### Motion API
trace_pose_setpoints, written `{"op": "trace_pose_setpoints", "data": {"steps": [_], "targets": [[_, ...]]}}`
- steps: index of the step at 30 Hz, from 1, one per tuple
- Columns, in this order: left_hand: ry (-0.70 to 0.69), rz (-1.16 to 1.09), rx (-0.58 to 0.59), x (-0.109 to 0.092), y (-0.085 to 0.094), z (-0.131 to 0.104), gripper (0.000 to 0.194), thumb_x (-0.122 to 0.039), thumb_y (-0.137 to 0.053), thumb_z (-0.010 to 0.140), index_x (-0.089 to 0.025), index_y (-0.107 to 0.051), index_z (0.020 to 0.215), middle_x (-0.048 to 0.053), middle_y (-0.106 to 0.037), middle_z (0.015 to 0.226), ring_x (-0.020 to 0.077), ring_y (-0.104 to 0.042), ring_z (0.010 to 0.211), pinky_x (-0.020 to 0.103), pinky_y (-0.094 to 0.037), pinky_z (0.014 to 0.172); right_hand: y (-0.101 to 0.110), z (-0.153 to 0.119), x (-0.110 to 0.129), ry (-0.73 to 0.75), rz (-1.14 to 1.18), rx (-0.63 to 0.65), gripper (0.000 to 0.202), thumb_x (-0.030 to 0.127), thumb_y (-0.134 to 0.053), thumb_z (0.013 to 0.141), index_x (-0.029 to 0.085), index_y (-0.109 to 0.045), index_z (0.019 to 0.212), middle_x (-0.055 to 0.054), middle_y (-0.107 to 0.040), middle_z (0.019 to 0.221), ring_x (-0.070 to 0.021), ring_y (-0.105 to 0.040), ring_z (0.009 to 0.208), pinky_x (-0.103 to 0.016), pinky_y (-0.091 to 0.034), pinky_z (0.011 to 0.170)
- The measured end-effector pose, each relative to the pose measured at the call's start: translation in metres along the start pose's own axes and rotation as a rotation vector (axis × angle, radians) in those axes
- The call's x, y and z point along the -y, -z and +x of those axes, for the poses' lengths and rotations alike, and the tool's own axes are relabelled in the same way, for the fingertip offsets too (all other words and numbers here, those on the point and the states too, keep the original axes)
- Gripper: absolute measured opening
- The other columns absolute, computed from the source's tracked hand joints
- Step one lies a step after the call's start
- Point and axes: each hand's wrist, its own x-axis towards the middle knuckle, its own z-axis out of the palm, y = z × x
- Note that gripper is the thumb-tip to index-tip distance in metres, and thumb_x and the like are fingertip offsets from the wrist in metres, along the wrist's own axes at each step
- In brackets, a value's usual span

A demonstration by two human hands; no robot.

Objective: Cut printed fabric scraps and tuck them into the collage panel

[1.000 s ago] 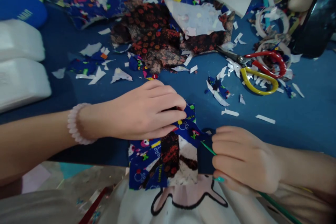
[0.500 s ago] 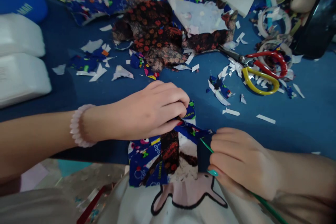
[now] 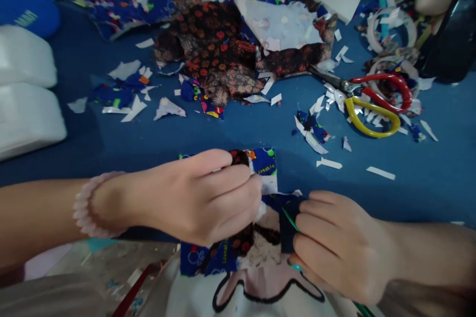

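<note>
A patchwork piece of blue, dark floral and white scraps (image 3: 266, 237) lies at the table's front edge, partly over the lap. My left hand (image 3: 201, 198), with a pink bead bracelet (image 3: 84, 205) at the wrist, is closed over its upper middle; what its fingertips pinch is hidden. Just right of the piece, my right hand (image 3: 334, 242) is closed round a thin green tool (image 3: 290, 219). A dark blue strip (image 3: 284, 201) runs from the patchwork to the right hand's fingers.
Red and yellow scissors (image 3: 347, 86) lie at the right among paper bits. Crumpled dark floral fabric (image 3: 223, 54) is at the back middle. White boxes (image 3: 29, 119) stand at the left, tape rolls (image 3: 372, 34) and a black phone (image 3: 451, 34) at the right.
My left hand has moved down and slightly left, uncovering the patchwork's top edge. My right hand has shifted slightly down, and the blue strip now hangs lower.
</note>
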Motion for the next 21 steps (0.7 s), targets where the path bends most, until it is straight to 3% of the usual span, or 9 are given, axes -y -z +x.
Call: {"op": "trace_pose_setpoints", "data": {"steps": [5,13,21], "targets": [[-0.077,0.005,-0.116,-0.0001,0.0002,-0.0041,0.023,-0.021,-0.052,0.100,-0.017,-0.074,0.095,0.002,-0.073,0.095,0.0139,-0.064,0.082,0.030,-0.044,0.066,-0.0024,-0.0034,0.0016,-0.027,-0.015,0.017,0.037,0.012,-0.041,0.094,0.021,-0.053,0.059,-0.001,-0.047,0.057,-0.0172,-0.036,0.055,-0.036,-0.029,0.057],[-0.236,0.062,-0.054,0.0026,-0.0010,-0.0051,0.034,-0.019,-0.045,0.103,-0.025,-0.075,0.089,-0.005,-0.075,0.091,0.0075,-0.065,0.074,0.020,-0.049,0.060,-0.0001,-0.0025,0.0025,-0.032,0.008,0.031,0.037,0.013,-0.045,0.093,0.021,-0.053,0.058,-0.001,-0.046,0.055,-0.0174,-0.036,0.052,-0.037,-0.026,0.055],[-0.168,-0.043,-0.061,0.0020,-0.0022,-0.0011,0.032,-0.020,-0.050,0.100,-0.024,-0.076,0.082,-0.003,-0.076,0.090,0.0101,-0.066,0.075,0.023,-0.046,0.053,-0.0024,-0.0068,0.0036,-0.041,0.018,0.041,0.033,0.016,-0.047,0.094,0.021,-0.053,0.062,-0.001,-0.048,0.057,-0.0179,-0.039,0.055,-0.038,-0.028,0.058]]}}
